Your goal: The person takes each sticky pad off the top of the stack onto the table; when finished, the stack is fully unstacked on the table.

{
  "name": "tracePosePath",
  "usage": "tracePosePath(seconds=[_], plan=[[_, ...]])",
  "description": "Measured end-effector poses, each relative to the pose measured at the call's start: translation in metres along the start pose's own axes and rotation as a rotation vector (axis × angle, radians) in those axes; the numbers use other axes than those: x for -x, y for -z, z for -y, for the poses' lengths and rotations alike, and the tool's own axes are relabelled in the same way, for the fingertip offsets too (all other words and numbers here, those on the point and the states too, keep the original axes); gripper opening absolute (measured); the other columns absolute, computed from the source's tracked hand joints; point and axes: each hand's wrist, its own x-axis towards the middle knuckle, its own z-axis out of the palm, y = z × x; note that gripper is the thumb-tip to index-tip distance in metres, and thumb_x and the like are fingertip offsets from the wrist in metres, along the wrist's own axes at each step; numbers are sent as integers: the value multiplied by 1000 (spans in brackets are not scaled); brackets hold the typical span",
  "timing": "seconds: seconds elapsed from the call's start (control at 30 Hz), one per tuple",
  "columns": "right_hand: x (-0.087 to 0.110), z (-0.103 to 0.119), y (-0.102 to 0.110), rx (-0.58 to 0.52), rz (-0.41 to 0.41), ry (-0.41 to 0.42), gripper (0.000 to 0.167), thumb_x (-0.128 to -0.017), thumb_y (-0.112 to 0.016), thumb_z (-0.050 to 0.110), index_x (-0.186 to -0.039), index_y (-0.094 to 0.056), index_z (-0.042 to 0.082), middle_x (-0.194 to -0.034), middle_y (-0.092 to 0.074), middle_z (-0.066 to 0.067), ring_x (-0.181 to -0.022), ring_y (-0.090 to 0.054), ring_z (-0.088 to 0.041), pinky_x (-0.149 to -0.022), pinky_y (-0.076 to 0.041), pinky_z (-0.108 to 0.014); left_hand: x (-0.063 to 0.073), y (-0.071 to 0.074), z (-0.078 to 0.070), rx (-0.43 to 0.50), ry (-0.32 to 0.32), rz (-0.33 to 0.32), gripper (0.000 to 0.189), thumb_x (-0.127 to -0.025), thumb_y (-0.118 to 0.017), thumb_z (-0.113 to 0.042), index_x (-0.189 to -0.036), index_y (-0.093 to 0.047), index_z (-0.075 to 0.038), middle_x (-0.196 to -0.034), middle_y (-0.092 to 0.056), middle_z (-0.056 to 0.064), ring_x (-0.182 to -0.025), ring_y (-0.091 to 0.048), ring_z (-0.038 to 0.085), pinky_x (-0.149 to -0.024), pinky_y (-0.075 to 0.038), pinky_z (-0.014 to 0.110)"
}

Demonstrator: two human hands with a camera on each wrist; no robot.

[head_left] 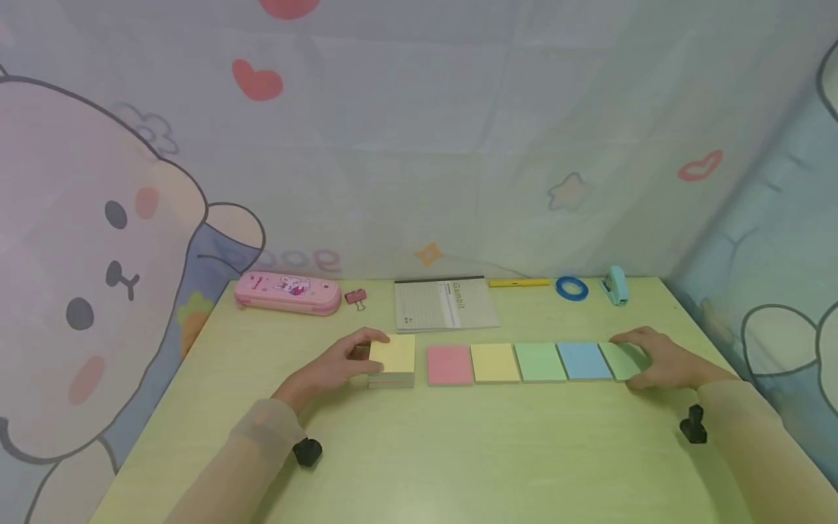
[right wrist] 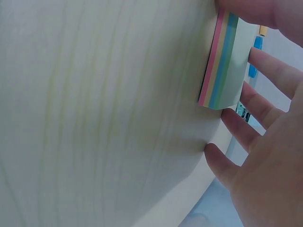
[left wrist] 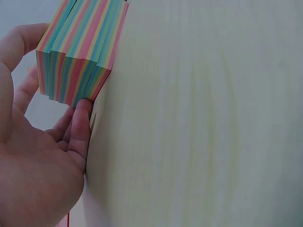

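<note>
Left hand: you hold the note stack (head_left: 395, 356) in your left hand (head_left: 330, 364), thumb on the side toward you, index finger on the far side; the grip is only as wide as the stack.
Right hand: you hold the pale green pad (head_left: 620, 359) in your right hand (head_left: 669, 362), thumb at its near side, fingers along its far side; the grip spans that one pad.
Stack: it stands on the worktop (head_left: 524, 451), yellow on top, its sides striped in pink, yellow and blue-green, its pads slightly out of line.
Row: right of the stack, past a narrow gap, lie a pink pad (head_left: 449, 365), a yellow pad (head_left: 495, 363), a green pad (head_left: 540, 362) and a blue pad (head_left: 583, 361), close together; your pale green one ends the row, toward the worktop's right edge.
Far edge: a pink pencil case (head_left: 288, 293) lies near the far left corner, then a binder clip (head_left: 356, 297), a notebook (head_left: 447, 306), a yellow pencil-like stick (head_left: 519, 283), a blue ring (head_left: 572, 298) and, near the far right corner, a mint stapler (head_left: 615, 287).
</note>
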Motion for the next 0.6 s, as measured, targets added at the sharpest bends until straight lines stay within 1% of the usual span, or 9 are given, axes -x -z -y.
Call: tracePosePath(seconds=[0.27,0.43,0.6], plan=[[-1,0,1,-5,7,-4,80,-70,-90,21,-141,-58,2,-141,-44,-36,-127,-44,-56,-95,-39,-75,-2,1,-1,5,-11,6,47,-100,-73,-18,-144,-57,-15,-146,-52,10,-108,-52,28,-97,-41,42],[-2,-4,-2,3,10,-24,80,-71,-90,22,-141,-58,2,-141,-43,-36,-127,-43,-56,-95,-38,-76,-2,1,-1,15,-15,11,47,-100,-73,-16,-144,-57,-13,-145,-53,11,-108,-53,27,-98,-42,42],[-2,-9,-4,5,9,-22,80,-71,-90,22,-142,-57,3,-142,-43,-35,-127,-43,-55,-96,-38,-75,-1,0,-2,20,-20,13,47,-100,-73,-16,-144,-56,-13,-146,-52,12,-108,-53,27,-98,-42,42]])
